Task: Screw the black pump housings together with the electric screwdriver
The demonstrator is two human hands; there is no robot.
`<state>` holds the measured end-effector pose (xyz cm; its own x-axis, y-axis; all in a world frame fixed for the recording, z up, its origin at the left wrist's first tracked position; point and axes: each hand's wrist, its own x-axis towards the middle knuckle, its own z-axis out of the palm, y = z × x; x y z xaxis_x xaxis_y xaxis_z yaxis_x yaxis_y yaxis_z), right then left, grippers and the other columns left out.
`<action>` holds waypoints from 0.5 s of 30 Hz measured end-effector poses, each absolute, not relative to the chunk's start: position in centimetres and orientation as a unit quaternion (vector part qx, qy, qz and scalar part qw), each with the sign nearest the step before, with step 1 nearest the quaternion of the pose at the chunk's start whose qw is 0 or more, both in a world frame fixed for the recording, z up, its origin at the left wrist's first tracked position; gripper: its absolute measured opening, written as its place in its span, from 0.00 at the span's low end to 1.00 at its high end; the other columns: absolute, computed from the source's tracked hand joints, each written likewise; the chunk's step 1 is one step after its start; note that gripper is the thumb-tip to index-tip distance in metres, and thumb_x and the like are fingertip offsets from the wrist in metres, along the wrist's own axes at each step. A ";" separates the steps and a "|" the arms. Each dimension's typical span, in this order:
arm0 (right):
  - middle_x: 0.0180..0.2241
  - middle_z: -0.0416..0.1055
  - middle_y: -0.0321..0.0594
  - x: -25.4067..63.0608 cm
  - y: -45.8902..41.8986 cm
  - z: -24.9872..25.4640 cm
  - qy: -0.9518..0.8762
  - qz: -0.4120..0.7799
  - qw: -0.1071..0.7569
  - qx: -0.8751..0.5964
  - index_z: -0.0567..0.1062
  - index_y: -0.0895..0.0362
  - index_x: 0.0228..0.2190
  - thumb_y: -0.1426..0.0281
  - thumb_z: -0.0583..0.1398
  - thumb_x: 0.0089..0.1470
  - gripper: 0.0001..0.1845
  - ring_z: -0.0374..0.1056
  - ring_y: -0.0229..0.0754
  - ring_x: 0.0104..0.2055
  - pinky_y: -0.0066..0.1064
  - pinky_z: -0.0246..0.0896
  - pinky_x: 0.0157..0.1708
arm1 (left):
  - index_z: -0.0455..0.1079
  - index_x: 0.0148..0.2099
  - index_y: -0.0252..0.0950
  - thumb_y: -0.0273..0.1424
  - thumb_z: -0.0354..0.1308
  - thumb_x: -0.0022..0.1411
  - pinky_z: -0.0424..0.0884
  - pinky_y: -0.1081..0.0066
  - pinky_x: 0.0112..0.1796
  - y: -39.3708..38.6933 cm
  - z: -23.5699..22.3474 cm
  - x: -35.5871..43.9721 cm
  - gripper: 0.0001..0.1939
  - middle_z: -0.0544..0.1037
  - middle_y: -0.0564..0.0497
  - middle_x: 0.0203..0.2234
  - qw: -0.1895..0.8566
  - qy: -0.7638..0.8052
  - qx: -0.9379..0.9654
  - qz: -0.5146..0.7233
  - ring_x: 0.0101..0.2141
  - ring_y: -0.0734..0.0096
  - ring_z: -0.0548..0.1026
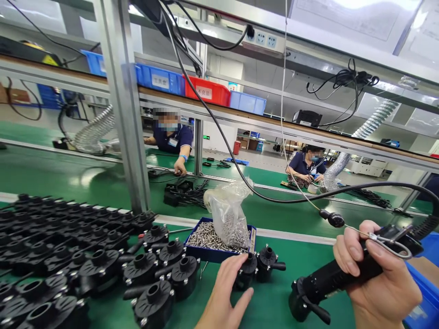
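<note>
My right hand point(380, 274) is wrapped around a black electric screwdriver point(331, 278), held at a slant with its nose down to the left. At that nose is a black pump-like housing point(300, 304) with a side spout; whether it rests on the bench I cannot tell. My left hand point(224, 290) reaches in from below, fingers stretched and thumb apart, beside another black housing point(247, 274). Its fingertips are at that housing's edge, and contact is unclear. A similar housing point(269, 265) stands just to the right. Behind lies a blue tray point(206, 256) of screws point(206, 235) with a clear plastic bag point(229, 219).
Many black housings point(99, 265) crowd the green bench's left side. A metal post point(123, 105) rises behind them. The screwdriver's black cable point(346, 188) and a hanging cord point(283, 91) cross the view. Blue bins point(421, 292) stand at right. Two co-workers point(174, 137) sit opposite.
</note>
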<state>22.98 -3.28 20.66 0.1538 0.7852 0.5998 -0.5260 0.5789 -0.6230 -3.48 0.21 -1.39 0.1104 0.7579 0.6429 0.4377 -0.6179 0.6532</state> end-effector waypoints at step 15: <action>0.24 0.70 0.36 20.8 -2.6 19.5 -0.532 0.435 0.716 -0.123 0.75 0.54 0.37 0.68 0.68 0.62 0.07 0.66 0.35 0.19 0.22 0.61 0.20 | 0.66 0.69 0.42 0.53 0.62 0.69 0.68 0.62 0.60 0.2 -2.1 -2.0 0.34 0.76 0.44 0.58 0.549 0.348 0.585 0.485 0.58 0.51 0.73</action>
